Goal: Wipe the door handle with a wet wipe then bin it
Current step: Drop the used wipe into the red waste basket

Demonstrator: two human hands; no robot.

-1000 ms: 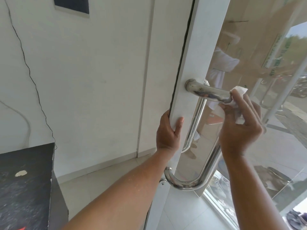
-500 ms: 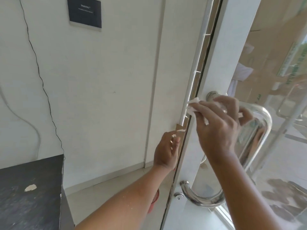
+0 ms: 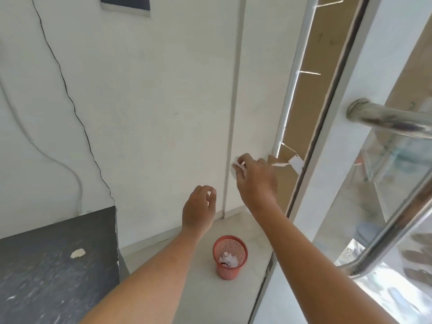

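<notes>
Head view: the wipe (image 3: 236, 166) is pinched in the fingertips of the right hand (image 3: 256, 181), which is held out in front of the wall, well above the bin (image 3: 230, 256). Half a second ago that hand was pressed against the top of the handle (image 3: 388, 120); it has since been drawn left and clear of the door (image 3: 346, 183), so the handle is now untouched by either hand. The left hand (image 3: 198, 210) has been lifted off the door edge as well and is held loosely curled, with nothing in it. The bin stands on the floor (image 3: 198, 288) just beside the foot of the door, and crumpled white paper is already seen inside it. Wiping is judged to be finished and the binning step begun. The wipe has yet to be brought down over the rim and let go; dropped from this height, so light a sheet could drift and miss.
</notes>
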